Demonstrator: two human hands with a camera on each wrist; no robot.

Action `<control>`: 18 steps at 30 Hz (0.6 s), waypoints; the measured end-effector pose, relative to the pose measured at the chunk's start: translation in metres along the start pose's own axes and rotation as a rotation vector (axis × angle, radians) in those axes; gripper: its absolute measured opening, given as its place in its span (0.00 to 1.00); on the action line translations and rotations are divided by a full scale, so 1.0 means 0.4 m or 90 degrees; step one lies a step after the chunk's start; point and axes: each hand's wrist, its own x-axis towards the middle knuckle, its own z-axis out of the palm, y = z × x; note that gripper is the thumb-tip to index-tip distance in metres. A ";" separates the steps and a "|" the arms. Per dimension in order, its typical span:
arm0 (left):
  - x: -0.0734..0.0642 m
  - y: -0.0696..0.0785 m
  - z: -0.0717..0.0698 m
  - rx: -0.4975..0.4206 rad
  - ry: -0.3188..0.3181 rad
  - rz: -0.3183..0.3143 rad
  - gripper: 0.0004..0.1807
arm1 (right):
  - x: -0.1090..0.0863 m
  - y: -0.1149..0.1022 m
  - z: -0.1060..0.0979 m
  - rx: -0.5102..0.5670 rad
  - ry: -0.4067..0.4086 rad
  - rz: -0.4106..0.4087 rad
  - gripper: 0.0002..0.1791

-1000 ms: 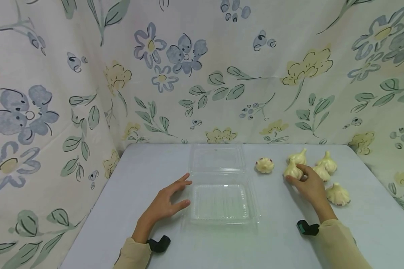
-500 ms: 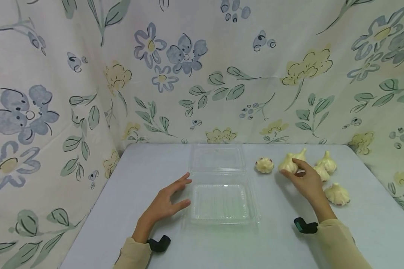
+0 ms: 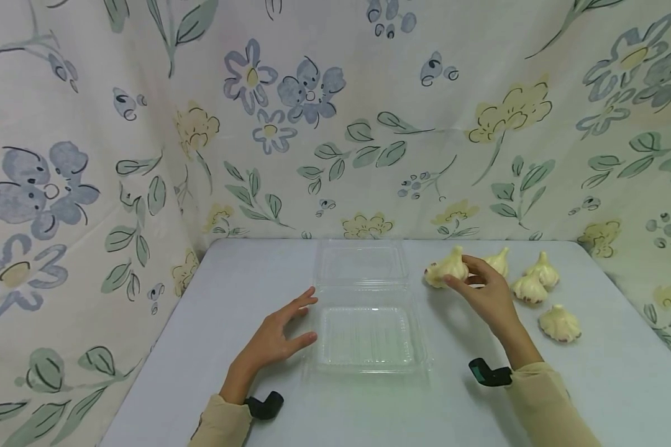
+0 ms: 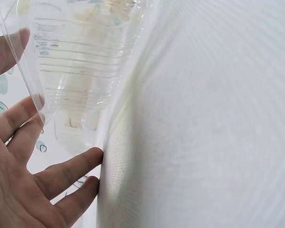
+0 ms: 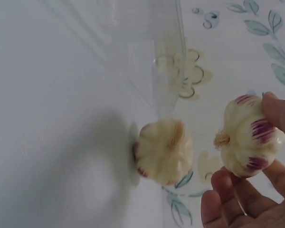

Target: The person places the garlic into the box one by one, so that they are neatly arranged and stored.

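My right hand point(image 3: 488, 297) pinches a garlic bulb point(image 3: 455, 263) between thumb and fingers, holding it above the table. In the right wrist view this bulb point(image 5: 247, 135) is cream with purple streaks, its root tuft turned left. Another garlic bulb point(image 5: 164, 152) sits on the table close by; in the head view the held one partly covers it. Beside the clear plastic clamshell box point(image 3: 363, 366), my left hand point(image 3: 274, 335) lies with fingers spread. The left wrist view has its fingertips at the box's rim point(image 4: 26, 85), two other fingers touching the white tabletop.
The box lies unfolded, its lid point(image 3: 360, 264) toward the back. On the right of the table point(image 3: 458, 403) are more garlic bulbs: one point(image 3: 497, 262) behind my right hand, two together point(image 3: 542, 270), and one nearer point(image 3: 560, 324). A floral curtain point(image 3: 369, 155) hangs behind.
My right hand has lifted the garlic bulb from beside the others and carried it left, over the bulb nearest the box. My left hand has stayed in place.
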 end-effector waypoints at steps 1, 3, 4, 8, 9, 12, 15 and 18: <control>0.000 0.000 0.000 0.001 0.000 -0.001 0.37 | 0.000 -0.005 0.006 0.005 -0.001 -0.002 0.39; 0.000 0.000 0.000 0.001 -0.001 -0.001 0.37 | 0.001 -0.016 0.019 0.014 -0.002 -0.007 0.38; 0.000 0.000 0.000 0.002 -0.002 -0.001 0.37 | 0.002 -0.021 0.025 0.019 -0.004 -0.008 0.38; -0.001 -0.001 -0.002 0.005 -0.003 -0.001 0.37 | 0.001 -0.042 0.051 0.042 -0.010 -0.029 0.35; -0.001 -0.001 -0.002 0.006 -0.003 0.000 0.37 | 0.000 -0.048 0.058 0.049 -0.013 -0.033 0.35; -0.001 -0.001 -0.003 0.007 -0.003 0.001 0.37 | -0.008 -0.065 0.079 0.070 -0.030 -0.044 0.34; -0.001 -0.002 -0.002 0.008 -0.004 -0.001 0.37 | -0.018 -0.079 0.100 0.086 -0.049 -0.049 0.34; -0.002 -0.002 -0.001 0.006 -0.006 -0.002 0.37 | -0.027 -0.089 0.122 0.089 -0.061 -0.059 0.34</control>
